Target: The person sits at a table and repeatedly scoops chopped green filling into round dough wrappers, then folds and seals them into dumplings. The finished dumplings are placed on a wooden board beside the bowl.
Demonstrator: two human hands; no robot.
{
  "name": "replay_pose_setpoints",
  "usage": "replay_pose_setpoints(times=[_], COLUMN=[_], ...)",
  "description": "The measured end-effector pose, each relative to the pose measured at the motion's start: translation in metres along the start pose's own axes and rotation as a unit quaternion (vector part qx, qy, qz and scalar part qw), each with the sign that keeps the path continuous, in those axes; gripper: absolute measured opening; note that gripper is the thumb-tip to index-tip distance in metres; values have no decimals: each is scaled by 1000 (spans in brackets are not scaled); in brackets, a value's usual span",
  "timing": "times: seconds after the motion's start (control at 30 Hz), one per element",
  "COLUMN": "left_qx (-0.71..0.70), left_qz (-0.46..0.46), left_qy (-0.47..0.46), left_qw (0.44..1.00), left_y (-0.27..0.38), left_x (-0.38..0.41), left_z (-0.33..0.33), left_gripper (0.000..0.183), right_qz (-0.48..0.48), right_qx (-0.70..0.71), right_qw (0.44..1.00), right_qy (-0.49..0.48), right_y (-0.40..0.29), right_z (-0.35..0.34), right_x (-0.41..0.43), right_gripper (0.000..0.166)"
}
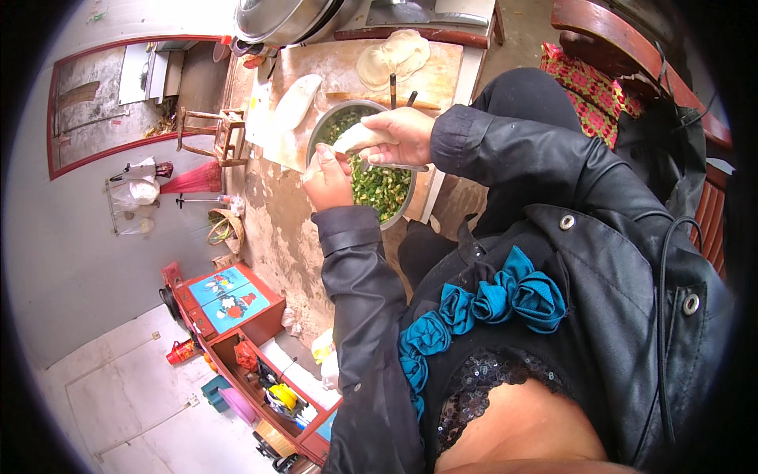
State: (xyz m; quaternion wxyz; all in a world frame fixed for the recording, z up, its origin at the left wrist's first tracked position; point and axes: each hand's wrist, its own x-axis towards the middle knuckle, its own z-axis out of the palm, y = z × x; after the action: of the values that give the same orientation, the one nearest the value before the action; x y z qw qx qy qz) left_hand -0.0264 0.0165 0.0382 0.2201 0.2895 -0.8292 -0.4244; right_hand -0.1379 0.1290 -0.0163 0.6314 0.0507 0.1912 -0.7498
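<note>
My right hand [405, 137] cups a pale folded piece of dough [364, 138], thumb on top. My left hand [330, 181] pinches the near left end of the same dough between thumb and fingers. Both hands are over a metal bowl [320, 127] of chopped green filling [382, 189] with pale bits. Dark utensil ends [392, 86] stick up beyond my right hand; whether it grips them is hidden. A thin metal handle [411, 167] shows below that hand. Whether the dough encloses filling cannot be seen.
A floured board [331, 65] under the bowl carries stacked round wrappers [394, 56], a dough log [299, 101] and a wooden rolling pin [355, 96]. A cleaver [420, 15] and large metal pot [278, 18] are beyond. A wooden stool [222, 136] and red cabinet [243, 308] stand left.
</note>
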Motion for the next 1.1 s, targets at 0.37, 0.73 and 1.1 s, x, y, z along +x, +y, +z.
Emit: replay_pose_setpoints(times=[0.37, 0.73, 1.1], left_qx=[128, 127, 12], left_qz=[69, 66, -51], left_qy=[-8, 0, -1], left_qw=[989, 990, 999], left_y=[-16, -21, -14], left_x=[5, 4, 0], left_z=[5, 9, -6], left_gripper=[33, 24, 40], right_qz=[-71, -88, -124], right_qx=[-65, -70, -163], right_qw=[995, 994, 977], right_qy=[-21, -18, -54], right_y=[2, 4, -2], right_z=[-9, -6, -5], right_x=[7, 5, 5], right_gripper=[25, 27, 25])
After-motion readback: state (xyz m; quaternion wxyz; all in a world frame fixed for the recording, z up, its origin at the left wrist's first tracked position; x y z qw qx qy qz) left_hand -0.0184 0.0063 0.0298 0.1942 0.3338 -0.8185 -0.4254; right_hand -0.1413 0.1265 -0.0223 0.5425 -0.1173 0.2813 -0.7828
